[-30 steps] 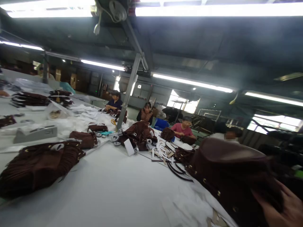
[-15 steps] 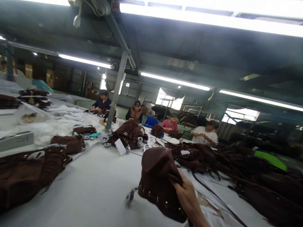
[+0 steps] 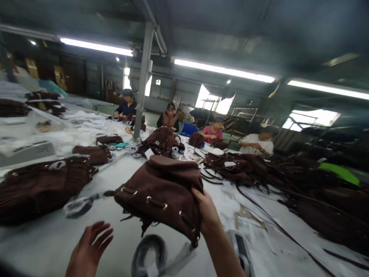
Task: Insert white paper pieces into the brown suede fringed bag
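Brown in head view, low of centre at six o'clock: gripping bag [image 3: 161, 184] by its four-o'clock edge with right hand [image 3: 208, 211], with left hand [image 3: 90, 246] empty and loosely spread at eight o'clock from bag. Could slump or slip, being gripped at one side only. Could also snag, given wrapped ring [image 3: 161, 248] close below at six o'clock, over tabletop [image 3: 123, 254].
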### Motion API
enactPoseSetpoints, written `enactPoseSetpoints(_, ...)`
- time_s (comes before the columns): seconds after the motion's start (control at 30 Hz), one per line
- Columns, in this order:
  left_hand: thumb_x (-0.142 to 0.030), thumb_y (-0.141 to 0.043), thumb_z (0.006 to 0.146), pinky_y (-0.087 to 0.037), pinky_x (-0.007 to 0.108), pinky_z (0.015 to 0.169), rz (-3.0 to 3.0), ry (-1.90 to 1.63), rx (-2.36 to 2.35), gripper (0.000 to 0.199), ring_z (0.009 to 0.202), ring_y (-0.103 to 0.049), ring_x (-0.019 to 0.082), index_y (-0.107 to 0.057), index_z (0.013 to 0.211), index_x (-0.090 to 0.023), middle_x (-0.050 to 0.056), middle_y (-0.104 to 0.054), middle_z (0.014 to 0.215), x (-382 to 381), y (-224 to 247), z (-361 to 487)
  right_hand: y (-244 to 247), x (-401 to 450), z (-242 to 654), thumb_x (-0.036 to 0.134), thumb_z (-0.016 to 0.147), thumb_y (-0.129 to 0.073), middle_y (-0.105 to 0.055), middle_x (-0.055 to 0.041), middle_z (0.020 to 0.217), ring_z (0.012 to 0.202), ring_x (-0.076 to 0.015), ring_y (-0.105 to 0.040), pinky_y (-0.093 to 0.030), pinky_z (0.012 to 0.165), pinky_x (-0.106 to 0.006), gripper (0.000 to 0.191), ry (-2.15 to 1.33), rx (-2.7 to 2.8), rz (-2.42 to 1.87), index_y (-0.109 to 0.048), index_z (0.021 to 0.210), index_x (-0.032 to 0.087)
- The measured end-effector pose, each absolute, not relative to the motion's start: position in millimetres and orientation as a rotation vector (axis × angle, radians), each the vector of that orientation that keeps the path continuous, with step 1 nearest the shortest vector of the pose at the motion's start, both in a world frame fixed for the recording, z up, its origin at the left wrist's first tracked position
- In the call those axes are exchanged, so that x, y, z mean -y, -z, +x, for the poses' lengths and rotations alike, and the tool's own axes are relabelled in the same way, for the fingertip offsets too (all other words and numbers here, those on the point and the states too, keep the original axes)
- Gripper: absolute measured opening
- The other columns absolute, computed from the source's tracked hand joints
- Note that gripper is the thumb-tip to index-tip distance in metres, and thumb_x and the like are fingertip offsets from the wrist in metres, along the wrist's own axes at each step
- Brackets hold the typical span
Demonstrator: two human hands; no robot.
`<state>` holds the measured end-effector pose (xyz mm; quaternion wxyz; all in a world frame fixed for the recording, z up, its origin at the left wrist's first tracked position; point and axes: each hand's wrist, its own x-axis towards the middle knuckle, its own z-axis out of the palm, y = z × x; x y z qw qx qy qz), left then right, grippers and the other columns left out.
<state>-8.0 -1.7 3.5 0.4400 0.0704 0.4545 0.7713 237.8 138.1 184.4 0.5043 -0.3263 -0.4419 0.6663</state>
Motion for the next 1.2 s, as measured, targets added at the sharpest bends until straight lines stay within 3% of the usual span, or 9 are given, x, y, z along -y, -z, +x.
enactPoseSetpoints(0.17,-0.046,-0.053,0.084,-0.050,0.051,0.089,-0.032,-1.741,-0.699,0.039,0.111,-0.059,0.034,-0.060,0.111,-0.019,0.015,-0.064,0.116,9,-3,-21,-89,-174,241,0.035,0.071,-0.071,-0.074,-0.0097,0.087,0.079,-0.0265,-0.070,-0.057,0.071,-0.037,0.038,-1.742,1.095,-1.056,-0.063,0.102,0.014)
enactPoseSetpoints(0.37,-0.017,-0.062,0.081,-0.055,0.030,0.066,-0.014,-1.515,-1.053,0.025,0.078,-0.069,0.020,-0.062,0.105,-0.013,0.010,-0.069,0.102,16,29,-12,-6,-157,272,0.042,0.073,-0.067,-0.074,-0.0100,0.083,0.081,-0.0261,-0.070,-0.056,0.069,-0.035,0.032,-1.707,1.128,-1.287,-0.067,0.088,0.014)
enactPoseSetpoints(0.43,-0.021,-0.063,0.081,-0.053,0.027,0.061,0.092,-1.479,-1.184,0.023,0.072,-0.068,0.019,-0.062,0.102,-0.012,0.011,-0.070,0.097,15,31,-15,3,-146,288,0.048,0.075,-0.064,-0.074,-0.0102,0.084,0.080,-0.0266,-0.070,-0.056,0.068,-0.035,0.038,-1.697,1.181,-1.343,-0.068,0.090,0.013)
enactPoseSetpoints(0.53,-0.036,-0.067,0.078,-0.050,0.026,0.056,0.396,-1.412,-1.523,0.035,0.070,-0.067,0.020,-0.061,0.103,-0.012,0.013,-0.070,0.095,2,27,-25,10,-137,305,0.052,0.075,-0.062,-0.074,-0.0096,0.085,0.080,-0.0268,-0.069,-0.054,0.067,-0.034,0.046,-1.632,1.292,-1.422,-0.069,0.096,0.012)
enactPoseSetpoints(0.7,-0.046,-0.071,0.068,-0.051,0.030,0.077,0.690,-1.389,-1.725,0.048,0.093,-0.065,0.025,-0.063,0.101,-0.012,0.012,-0.070,0.099,-46,22,-31,21,-141,305,0.056,0.073,-0.061,-0.073,-0.0092,0.085,0.082,-0.0268,-0.067,-0.052,0.069,-0.033,0.054,-1.408,1.506,-1.491,-0.067,0.103,0.011)
enactPoseSetpoints(0.87,-0.044,-0.074,0.060,-0.049,0.041,0.087,0.820,-1.329,-1.818,0.053,0.095,-0.065,0.031,-0.065,0.099,-0.010,0.012,-0.071,0.092,-73,26,-21,27,-148,300,0.053,0.072,-0.059,-0.071,-0.0107,0.079,0.077,-0.0298,-0.066,-0.051,0.076,-0.041,0.049,-1.145,1.705,-1.574,-0.069,0.095,0.011)
enactPoseSetpoints(0.93,-0.047,-0.069,0.064,-0.048,0.040,0.090,0.798,-1.358,-1.867,0.053,0.100,-0.063,0.031,-0.064,0.103,-0.011,0.013,-0.070,0.099,-67,26,-23,22,-152,300,0.052,0.071,-0.060,-0.070,-0.0126,0.090,0.085,-0.0317,-0.065,-0.050,0.081,-0.044,0.059,-1.053,1.739,-1.615,-0.062,0.114,0.012)
enactPoseSetpoints(1.03,-0.053,-0.057,0.074,-0.050,0.038,0.087,0.721,-1.426,-1.900,0.052,0.101,-0.063,0.028,-0.059,0.109,-0.013,0.014,-0.067,0.107,-42,20,-27,2,-166,294,0.045,0.074,-0.062,-0.056,-0.0161,0.125,0.114,-0.0326,-0.054,-0.042,0.097,-0.047,0.073,-0.711,1.962,-1.514,-0.040,0.137,0.015)
enactPoseSetpoints(1.2,-0.058,-0.060,0.075,-0.052,0.028,0.063,0.487,-1.388,-1.650,0.051,0.072,-0.067,0.020,-0.060,0.097,-0.012,0.010,-0.069,0.083,24,15,3,-34,-210,256,0.031,0.080,-0.061,-0.032,-0.0144,0.148,0.135,-0.0314,-0.028,-0.027,0.107,-0.050,0.063,-0.131,2.578,-1.290,-0.039,0.138,0.019)
